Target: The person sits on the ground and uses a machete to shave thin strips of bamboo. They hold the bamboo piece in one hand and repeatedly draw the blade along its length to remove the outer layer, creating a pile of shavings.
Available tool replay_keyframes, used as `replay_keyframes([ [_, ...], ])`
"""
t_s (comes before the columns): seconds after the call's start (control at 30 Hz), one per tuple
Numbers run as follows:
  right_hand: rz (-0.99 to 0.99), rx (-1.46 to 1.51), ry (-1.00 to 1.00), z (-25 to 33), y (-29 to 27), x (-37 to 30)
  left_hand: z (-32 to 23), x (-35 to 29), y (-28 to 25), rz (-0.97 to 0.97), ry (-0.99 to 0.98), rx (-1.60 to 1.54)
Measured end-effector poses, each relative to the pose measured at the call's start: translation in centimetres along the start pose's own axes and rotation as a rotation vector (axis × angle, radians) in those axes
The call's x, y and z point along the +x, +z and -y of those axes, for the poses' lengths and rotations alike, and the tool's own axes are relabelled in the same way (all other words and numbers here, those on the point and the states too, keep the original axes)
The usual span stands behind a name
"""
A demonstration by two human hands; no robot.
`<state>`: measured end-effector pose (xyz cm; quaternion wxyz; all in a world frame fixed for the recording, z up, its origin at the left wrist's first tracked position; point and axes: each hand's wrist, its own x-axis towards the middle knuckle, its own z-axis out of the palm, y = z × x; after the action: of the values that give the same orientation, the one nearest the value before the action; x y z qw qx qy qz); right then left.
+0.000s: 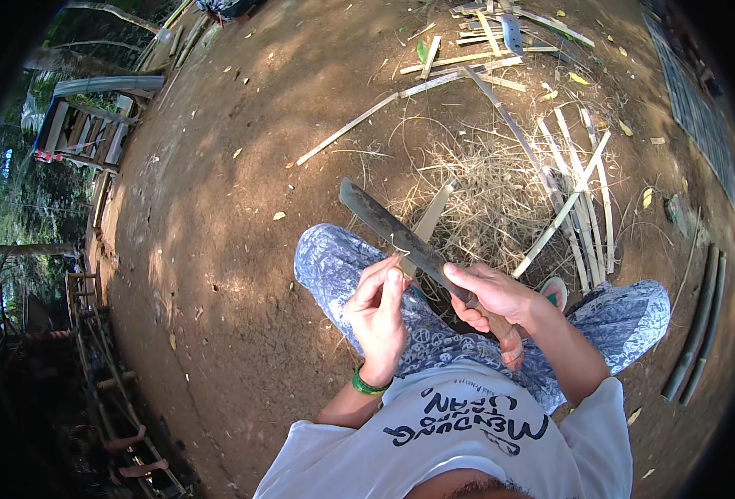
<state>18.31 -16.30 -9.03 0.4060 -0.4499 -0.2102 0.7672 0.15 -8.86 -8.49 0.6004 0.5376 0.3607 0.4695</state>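
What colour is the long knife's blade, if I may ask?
The blade is dark grey, clearest in the head view.

Left hand (377, 316) pinched; right hand (499, 298) curled, thumb (462, 275) extended; both forearms (565, 345) angled inward.

From my end, I could reach through over bare ground (218, 216) left of the shavings pile (477, 195). Right of the pile, pale strips (579, 180) bar my way; beyond it, scattered slats (500, 64) do. On its near side, the knife (422, 255) and the left knee (326, 249) leave me little room.
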Motion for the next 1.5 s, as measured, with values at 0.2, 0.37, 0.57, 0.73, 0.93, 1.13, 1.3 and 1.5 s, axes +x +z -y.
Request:
replay_keyframes([
  [0.2,0.058,-0.065,-0.049,-0.1,0.5,-0.6,0.4,-0.2,0.1,-0.028,0.001,-0.081],
  [0.37,-0.074,-0.031,0.028,0.2,-0.1,-0.2,0.4,0.0,0.3,-0.003,0.025,-0.047],
  [0.57,-0.005,-0.028,-0.017,-0.1,0.5,-0.5,0.3,-0.2,-0.1,0.013,-0.005,-0.021],
  [0.73,0.117,-0.099,-0.065,0.2,1.2,-1.1,0.3,-0.4,0.1,-0.012,0.002,-0.071],
  [0.93,-0.002,0.05,-0.06,-0.2,0.4,-0.2,0.1,-0.1,0.4,-0.006,-0.024,-0.041],
  [1.13,-0.314,-0.243,-0.358,-1.3,0.6,0.6,0.2,-0.3,0.5,-0.022,-0.069,-0.085],
  [1.3,-0.546,-0.609,-0.695,-1.5,2.2,-0.5,0.2,-0.3,1.0,-0.052,-0.053,-0.148],
  [1.5,-0.662,-0.891,-0.79,-1.3,5.0,-2.5,1.0,-0.2,0.9,-0.025,0.013,-0.209],
])
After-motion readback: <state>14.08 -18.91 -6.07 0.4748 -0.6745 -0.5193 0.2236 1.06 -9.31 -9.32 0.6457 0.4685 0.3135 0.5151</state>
